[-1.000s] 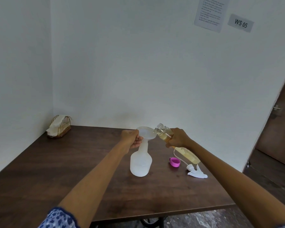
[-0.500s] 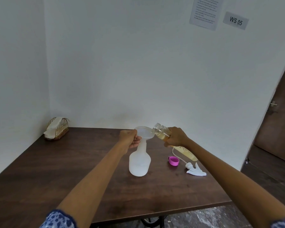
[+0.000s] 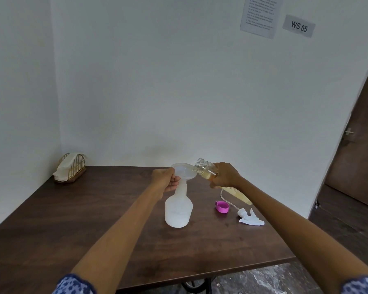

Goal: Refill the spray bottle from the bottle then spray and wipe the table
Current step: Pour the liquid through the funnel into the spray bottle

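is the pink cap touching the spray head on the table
Apart. The head view shows the pink cap lying left of the spray head, with bare brown table plainly visible between them.

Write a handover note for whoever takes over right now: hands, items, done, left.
Left hand grips the funnel seated in the spray bottle neck, bottle upright on the table.
Right hand holds the refill bottle, tipped with its open mouth at the funnel rim; yellowish liquid inside.
Pink cap and spray head lie on the table to the right. Cloth in the wire holder, far left corner.
Done: both bottles opened, funnel in.
Left: finish pouring, refit the spray head, spray, wipe.
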